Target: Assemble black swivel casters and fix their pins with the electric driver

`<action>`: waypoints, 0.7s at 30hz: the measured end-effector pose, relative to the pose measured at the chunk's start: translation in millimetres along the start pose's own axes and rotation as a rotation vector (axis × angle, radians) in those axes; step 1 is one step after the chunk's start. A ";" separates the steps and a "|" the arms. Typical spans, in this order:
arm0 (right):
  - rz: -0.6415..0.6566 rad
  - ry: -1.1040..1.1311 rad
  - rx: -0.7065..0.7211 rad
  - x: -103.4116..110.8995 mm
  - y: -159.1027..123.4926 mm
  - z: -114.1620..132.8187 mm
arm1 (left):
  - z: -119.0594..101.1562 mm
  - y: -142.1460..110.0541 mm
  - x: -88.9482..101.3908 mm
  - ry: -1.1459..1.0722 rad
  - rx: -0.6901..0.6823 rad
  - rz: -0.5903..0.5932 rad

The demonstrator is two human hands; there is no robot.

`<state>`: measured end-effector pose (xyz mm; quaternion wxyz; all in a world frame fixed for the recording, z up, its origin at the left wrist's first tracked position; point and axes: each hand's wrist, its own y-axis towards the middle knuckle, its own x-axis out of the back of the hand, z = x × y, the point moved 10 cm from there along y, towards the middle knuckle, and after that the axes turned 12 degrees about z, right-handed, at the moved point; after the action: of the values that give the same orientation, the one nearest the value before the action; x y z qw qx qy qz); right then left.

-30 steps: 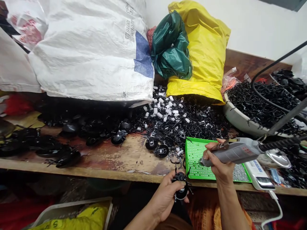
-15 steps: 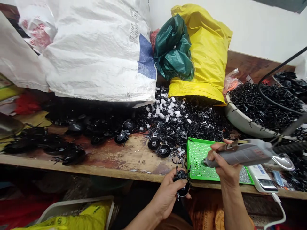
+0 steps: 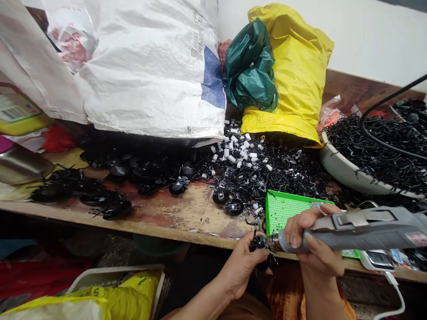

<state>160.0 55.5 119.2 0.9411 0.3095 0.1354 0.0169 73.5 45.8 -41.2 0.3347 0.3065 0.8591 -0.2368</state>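
Just off the bench's front edge, my left hand [image 3: 240,266] grips a small black plastic assembly [image 3: 259,242] with thin wire-like ends sticking out. My right hand [image 3: 315,242] is wrapped round a grey electric screwdriver [image 3: 356,231], held nearly level. Its tip meets the black assembly beside my left thumb; the exact contact point is too small to make out. Behind the screwdriver lies a green perforated tray [image 3: 283,209] with small metal screws on it, partly hidden by my right hand. Two round black parts [image 3: 233,206] rest on the bench left of the tray.
A heap of small black parts [image 3: 276,166] with white pieces covers the bench's back. Behind stand a large white sack [image 3: 150,75] and a yellow bag [image 3: 293,75]. A basin [image 3: 347,171] of black pieces is at right. More black assemblies [image 3: 113,206] lie at left.
The screwdriver has moved left and down from over the green tray to the black assembly. My left hand has turned the assembly, keeping hold. The whole view has shifted slightly.
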 end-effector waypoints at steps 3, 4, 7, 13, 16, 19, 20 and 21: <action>0.010 -0.028 -0.030 -1.9 -1.9 -5.1 | 2.4 -1.2 -0.9 0.011 0.016 0.011; 0.022 -0.036 -0.033 -2.9 -2.6 -5.8 | 3.1 -1.6 -1.4 0.020 0.024 0.015; 0.090 -0.040 -0.021 -9.4 -4.0 -4.7 | 7.1 -3.4 -3.2 0.048 0.074 0.022; 0.286 0.014 -0.024 -29.7 -6.3 0.5 | 14.9 -8.9 -7.0 0.108 0.176 0.010; 0.326 0.009 -0.001 -31.8 -7.3 8.2 | 18.3 -9.7 -12.2 0.105 0.204 0.058; 0.258 0.013 -0.011 -16.7 -4.5 11.2 | 15.2 -8.3 -9.4 0.076 0.199 0.071; 0.215 0.009 -0.034 -8.1 -3.0 8.6 | 12.1 -7.2 -5.7 0.068 0.185 0.058; 0.158 -0.002 -0.057 2.7 -1.6 5.1 | 7.6 -5.8 -1.1 0.063 0.160 0.037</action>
<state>163.8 51.7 121.5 0.9454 0.2923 0.1089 0.0943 73.4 36.6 -44.3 0.2863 0.3552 0.8417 -0.2887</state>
